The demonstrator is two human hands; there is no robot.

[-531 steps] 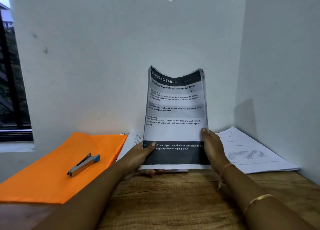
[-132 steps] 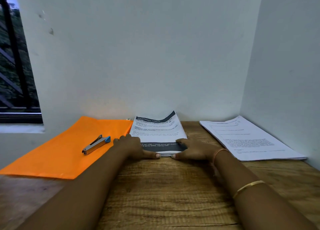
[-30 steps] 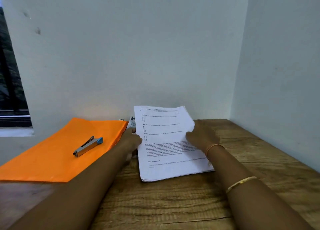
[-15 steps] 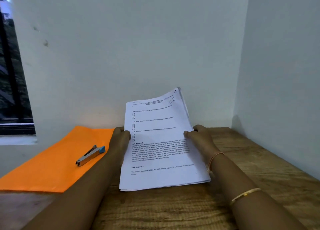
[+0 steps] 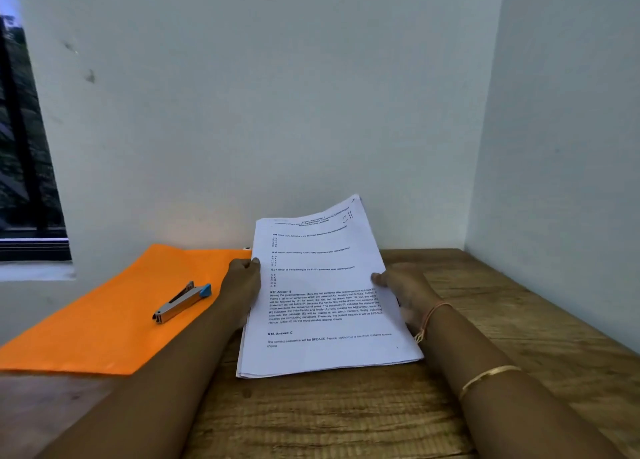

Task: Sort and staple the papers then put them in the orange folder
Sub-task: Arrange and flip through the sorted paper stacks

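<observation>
The table [image 5: 346, 420] is rough, grained wood, matt. The papers [image 5: 325, 296] are smooth white printed sheets. The folder [image 5: 104, 327] looks matt orange. The stapler [image 5: 182, 302] is dull grey metal with a blue plastic tip.

White walls [image 5: 277, 95], wooden table [image 5: 346, 417], window [image 5: 24, 147].

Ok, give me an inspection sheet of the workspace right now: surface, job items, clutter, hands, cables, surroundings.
Surface: wooden table, bare grain at the near side.
Job's things: paper stack, near edge on the table, far end raised; orange folder flat at left, stapler lying on it.
Clutter: small white scrap at the folder's far corner, too small to identify.
Grippers: left hand grips the stack's left edge; right hand grips its right edge.
Cables: nothing seen.
Surroundings: white walls behind and right; window at left.
</observation>
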